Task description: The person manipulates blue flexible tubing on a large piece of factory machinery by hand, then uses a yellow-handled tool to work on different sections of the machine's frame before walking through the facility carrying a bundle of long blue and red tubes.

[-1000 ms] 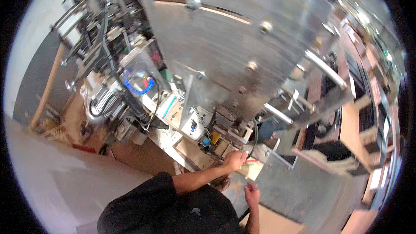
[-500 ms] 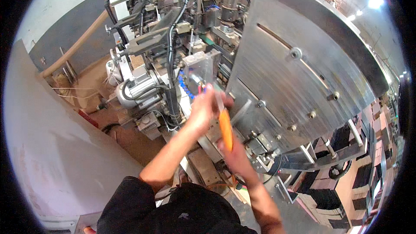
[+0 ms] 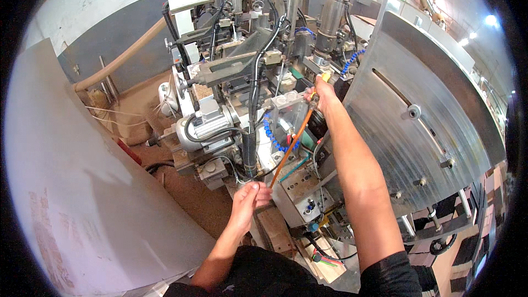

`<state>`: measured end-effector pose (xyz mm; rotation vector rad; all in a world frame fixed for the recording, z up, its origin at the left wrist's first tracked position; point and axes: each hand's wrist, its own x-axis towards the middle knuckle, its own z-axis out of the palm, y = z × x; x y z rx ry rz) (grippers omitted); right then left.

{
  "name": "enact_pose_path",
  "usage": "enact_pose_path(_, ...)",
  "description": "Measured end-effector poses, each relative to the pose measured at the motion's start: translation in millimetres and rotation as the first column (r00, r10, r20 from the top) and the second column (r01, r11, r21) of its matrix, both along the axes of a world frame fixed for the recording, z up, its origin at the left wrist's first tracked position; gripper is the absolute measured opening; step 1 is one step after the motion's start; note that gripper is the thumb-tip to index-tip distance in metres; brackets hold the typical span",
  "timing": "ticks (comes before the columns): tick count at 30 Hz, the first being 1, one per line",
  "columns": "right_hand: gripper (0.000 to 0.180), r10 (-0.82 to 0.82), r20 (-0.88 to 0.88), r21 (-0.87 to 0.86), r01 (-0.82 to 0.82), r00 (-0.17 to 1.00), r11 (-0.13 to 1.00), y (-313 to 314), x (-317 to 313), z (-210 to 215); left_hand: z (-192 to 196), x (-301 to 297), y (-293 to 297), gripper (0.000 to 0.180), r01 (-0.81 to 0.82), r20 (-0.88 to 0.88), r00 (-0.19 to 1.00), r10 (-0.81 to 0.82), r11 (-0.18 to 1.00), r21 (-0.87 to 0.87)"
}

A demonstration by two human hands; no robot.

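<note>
My right hand (image 3: 324,94) reaches forward between the machine heads and the large curved metal plate. It is closed around a yellow air blow gun (image 3: 325,76), which points away from me. An orange air hose (image 3: 291,147) runs from the gun's metal fitting down toward my left hand (image 3: 250,203). The left hand is low at the near side of the machine, its thumb and fingers curled together where the hose reaches them. Part of the hose is hidden there. Below my right hand lies a clear-faced block with a blue segmented coolant hose (image 3: 269,129).
The curved metal plate (image 3: 407,148) rises close to my right arm. A grey panel (image 3: 93,187) stands on the left. A motor (image 3: 203,129), black cables and vertical spindles (image 3: 331,22) crowd the machine. Dust covers the floor (image 3: 184,201); stacked boards sit at lower right.
My right hand has moved forward and up, away from my body. My left hand has drawn back and down, apart from the right. The view has shifted, showing more of the spindles.
</note>
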<state>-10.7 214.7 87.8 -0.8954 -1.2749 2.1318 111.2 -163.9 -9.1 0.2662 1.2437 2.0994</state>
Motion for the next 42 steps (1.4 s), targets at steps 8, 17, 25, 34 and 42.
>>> enact_pose_path(8, 0.047, -0.063, 0.164, 0.215, 0.027, 0.984, 0.976, 8.7, -10.2, 1.7, -25.6, 8.2, -20.6, 0.03, 0.063, -0.002, 0.998, -0.064, 0.992, -0.112)
enact_pose_path(17, 0.047, -0.055, 0.279, 0.327, -0.041, 0.959, 0.944, 47.4, -61.7, 23.8, -18.0, -28.1, -15.6, 0.028, 0.021, -0.041, 0.999, -0.021, 1.0, -0.015)
enact_pose_path(25, 0.048, -0.076, 0.395, 0.413, -0.103, 0.916, 0.905, 99.4, -102.2, 7.0, -17.0, -66.7, -7.9, 0.032, 0.078, -0.085, 0.993, -0.086, 0.992, -0.101)
enact_pose_path(34, 0.066, -0.343, 0.692, 0.712, -0.521, 0.635, 0.471, 150.0, -133.3, -33.2, -38.7, -93.4, -23.2, 0.029, 0.047, -0.035, 0.998, -0.056, 0.973, -0.228)
enact_pose_path(42, 0.075, -0.477, 0.639, 0.76, -0.591, 0.603, 0.271, 162.5, -128.6, -56.7, -52.5, -93.6, -35.0, 0.028, 0.056, 0.006, 0.998, -0.057, 0.955, -0.292)
